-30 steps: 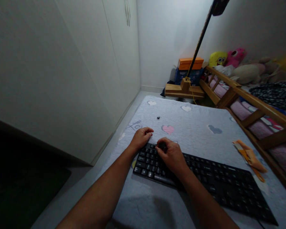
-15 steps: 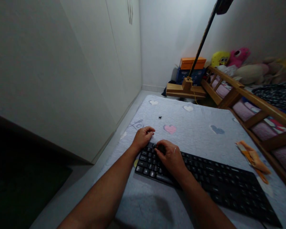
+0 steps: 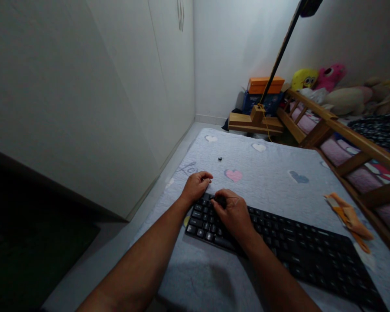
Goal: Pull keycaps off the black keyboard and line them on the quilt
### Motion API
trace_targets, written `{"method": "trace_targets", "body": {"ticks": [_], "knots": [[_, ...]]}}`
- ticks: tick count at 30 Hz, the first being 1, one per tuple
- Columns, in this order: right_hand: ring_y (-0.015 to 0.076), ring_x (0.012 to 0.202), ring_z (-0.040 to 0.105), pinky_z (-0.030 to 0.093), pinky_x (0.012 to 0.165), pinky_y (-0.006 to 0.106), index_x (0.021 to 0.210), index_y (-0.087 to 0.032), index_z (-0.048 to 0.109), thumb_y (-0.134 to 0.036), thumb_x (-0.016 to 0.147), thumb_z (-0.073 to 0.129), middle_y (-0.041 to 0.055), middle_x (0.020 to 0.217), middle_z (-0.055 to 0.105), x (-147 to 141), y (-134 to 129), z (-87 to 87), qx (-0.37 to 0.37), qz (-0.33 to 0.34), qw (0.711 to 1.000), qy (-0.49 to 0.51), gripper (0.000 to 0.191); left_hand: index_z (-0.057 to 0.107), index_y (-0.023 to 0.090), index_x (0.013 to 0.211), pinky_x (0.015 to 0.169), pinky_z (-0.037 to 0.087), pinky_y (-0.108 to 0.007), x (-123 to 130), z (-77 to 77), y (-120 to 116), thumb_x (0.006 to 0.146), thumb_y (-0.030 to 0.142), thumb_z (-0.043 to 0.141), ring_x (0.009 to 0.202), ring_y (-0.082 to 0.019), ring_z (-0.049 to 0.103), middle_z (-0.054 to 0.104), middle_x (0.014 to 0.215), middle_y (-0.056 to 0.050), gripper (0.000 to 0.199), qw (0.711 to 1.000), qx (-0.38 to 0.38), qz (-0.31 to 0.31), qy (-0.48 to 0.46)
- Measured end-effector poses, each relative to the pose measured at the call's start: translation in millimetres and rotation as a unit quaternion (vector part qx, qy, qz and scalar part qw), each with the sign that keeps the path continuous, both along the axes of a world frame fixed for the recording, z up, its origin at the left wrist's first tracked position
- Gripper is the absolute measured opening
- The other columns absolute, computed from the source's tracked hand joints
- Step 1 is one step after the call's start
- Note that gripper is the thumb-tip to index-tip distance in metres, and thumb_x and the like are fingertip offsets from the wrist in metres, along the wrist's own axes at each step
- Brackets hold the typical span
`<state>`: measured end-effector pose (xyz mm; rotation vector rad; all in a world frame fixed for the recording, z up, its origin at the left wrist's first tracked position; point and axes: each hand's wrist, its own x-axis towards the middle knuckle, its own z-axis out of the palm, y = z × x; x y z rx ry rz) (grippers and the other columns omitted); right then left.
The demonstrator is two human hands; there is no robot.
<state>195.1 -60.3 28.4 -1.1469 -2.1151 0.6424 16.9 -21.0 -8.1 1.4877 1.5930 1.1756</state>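
Note:
A black keyboard (image 3: 299,247) lies on the pale blue cover with heart prints (image 3: 263,173). My left hand (image 3: 196,185) rests at the keyboard's top left corner, fingers curled together; whether anything is between them is too small to tell. My right hand (image 3: 230,210) is over the keyboard's upper left keys, thumb and fingertips pinched at the top row, on something I cannot make out. A small dark piece (image 3: 220,159) sits on the cover beyond my hands.
An orange brush and cloth (image 3: 347,216) lie at the right. Beyond are a wooden stand base (image 3: 255,121), an orange box (image 3: 265,85) and a wooden bed rail (image 3: 351,130). White cupboard doors (image 3: 117,86) stand along the left.
The view has shifted slightly, so the scene sits a little further right. Both hands keep nearly the same places and poses at the keyboard's upper left.

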Motion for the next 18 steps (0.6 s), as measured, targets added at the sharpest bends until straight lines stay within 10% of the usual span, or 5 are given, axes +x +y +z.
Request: {"method": "trace_targets", "body": {"ticks": [18], "knots": [[0.0197, 0.076, 0.07, 0.054, 0.075, 0.031, 0.094, -0.02, 0.07, -0.019, 0.081, 0.064, 0.0054, 0.087, 0.076, 0.1, -0.6, 7.6, -0.047, 0.009, 0.999, 0.025, 0.014, 0.075, 0.018, 0.094, 0.076, 0.053, -0.028, -1.7, -4.0, 0.2, 0.08, 0.022, 0.058, 0.08, -0.018, 0.067, 0.074, 0.088, -0.004, 0.022, 1.0, 0.006, 0.001, 0.003]]}}
